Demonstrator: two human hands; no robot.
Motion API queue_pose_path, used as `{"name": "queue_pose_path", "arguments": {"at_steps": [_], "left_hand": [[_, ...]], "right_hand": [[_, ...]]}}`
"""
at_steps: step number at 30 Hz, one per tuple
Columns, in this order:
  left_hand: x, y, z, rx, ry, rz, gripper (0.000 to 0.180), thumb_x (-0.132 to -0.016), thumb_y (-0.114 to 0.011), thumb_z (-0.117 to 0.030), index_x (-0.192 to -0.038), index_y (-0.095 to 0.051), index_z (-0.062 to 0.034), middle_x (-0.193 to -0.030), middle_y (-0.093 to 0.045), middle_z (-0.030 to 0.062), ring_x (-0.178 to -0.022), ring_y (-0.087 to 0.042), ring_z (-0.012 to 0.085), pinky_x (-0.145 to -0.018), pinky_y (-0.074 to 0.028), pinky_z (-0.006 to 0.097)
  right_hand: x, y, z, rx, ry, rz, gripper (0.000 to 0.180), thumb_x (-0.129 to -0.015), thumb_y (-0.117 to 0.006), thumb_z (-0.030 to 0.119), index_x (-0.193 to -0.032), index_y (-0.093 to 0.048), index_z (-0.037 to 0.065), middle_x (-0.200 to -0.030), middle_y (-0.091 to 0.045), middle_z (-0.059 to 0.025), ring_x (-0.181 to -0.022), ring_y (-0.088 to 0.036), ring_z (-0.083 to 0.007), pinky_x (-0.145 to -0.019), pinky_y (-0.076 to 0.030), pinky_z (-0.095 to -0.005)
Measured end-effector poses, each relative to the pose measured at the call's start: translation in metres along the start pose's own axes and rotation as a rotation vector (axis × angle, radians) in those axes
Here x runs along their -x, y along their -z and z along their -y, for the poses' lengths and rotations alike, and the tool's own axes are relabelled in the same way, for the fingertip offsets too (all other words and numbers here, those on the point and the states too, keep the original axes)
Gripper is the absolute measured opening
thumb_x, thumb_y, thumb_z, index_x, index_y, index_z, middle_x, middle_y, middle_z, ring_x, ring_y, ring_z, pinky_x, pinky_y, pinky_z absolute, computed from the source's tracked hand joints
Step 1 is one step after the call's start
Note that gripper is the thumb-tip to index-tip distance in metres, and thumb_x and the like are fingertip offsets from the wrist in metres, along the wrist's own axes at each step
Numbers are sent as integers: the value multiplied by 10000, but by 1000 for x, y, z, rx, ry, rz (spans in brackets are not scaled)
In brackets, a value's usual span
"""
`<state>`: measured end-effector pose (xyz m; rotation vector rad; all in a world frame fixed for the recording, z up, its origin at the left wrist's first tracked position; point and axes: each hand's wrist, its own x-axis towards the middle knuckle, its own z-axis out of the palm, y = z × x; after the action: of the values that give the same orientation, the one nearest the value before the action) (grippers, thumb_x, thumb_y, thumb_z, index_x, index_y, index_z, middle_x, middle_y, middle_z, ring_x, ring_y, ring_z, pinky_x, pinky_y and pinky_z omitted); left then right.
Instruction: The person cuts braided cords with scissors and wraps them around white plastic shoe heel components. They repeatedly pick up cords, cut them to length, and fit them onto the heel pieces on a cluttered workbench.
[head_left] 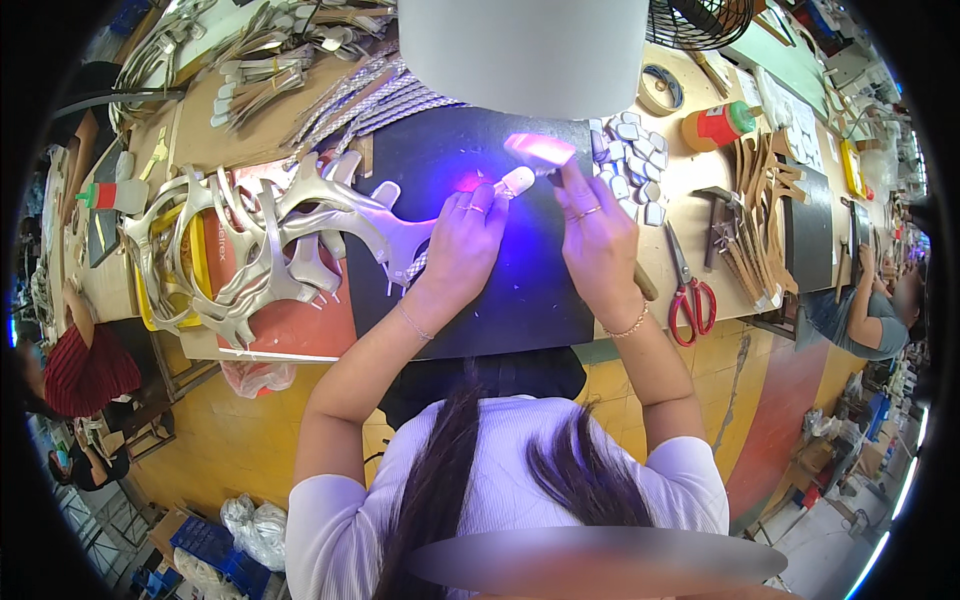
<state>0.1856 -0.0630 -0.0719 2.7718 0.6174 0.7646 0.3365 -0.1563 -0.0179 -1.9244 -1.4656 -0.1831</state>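
My left hand [467, 240] is closed on the end of a strap, and a pale, rounded tab [517, 181] sticks out past its fingertips under violet light. In my right hand [600, 235] is a hammer; its head [540, 150] glows pink in the light, up and left of my fingers, a little apart from the tab. The hammer's wooden handle [646, 284] shows below my palm. Both hands are over a black work mat [545, 300]. By my left wrist, silvery cut-out strap pieces [270, 240] lie heaped, one reaching toward my left hand.
A white lamp housing [522, 50] hangs over the mat. Grey tabs [630, 160], red-handled scissors [690, 300], another hammer [715, 215], a red bottle [715, 127] and brown straps [760, 220] lie right. Braided straps [375, 100] lie behind. People work at both sides.
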Motion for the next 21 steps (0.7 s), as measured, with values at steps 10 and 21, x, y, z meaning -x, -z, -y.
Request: {"name": "queue_pose_path", "arguments": {"at_steps": [10, 21], "left_hand": [[5, 77, 35, 46, -68, 258, 517, -800, -601, 45, -1306, -591, -58, -1389, -545, 134, -1289, -525, 318, -1081, -430, 458], [17, 124, 79, -320, -516, 490, 465, -849, -617, -100, -1311, -567, -111, -1343, -584, 102, -1282, -535, 278, -1120, -404, 462]], "right_hand": [[15, 26, -14, -38, -131, 80, 405, -965, -602, 118, -1367, -595, 164, -814, -605, -94, -621, -607, -279, -566, -491, -389], [56, 56, -15, -126, -306, 166, 349, -975, -589, 26, -1323, -614, 23, -905, -680, -142, -726, -655, -230, -639, -505, -336]]}}
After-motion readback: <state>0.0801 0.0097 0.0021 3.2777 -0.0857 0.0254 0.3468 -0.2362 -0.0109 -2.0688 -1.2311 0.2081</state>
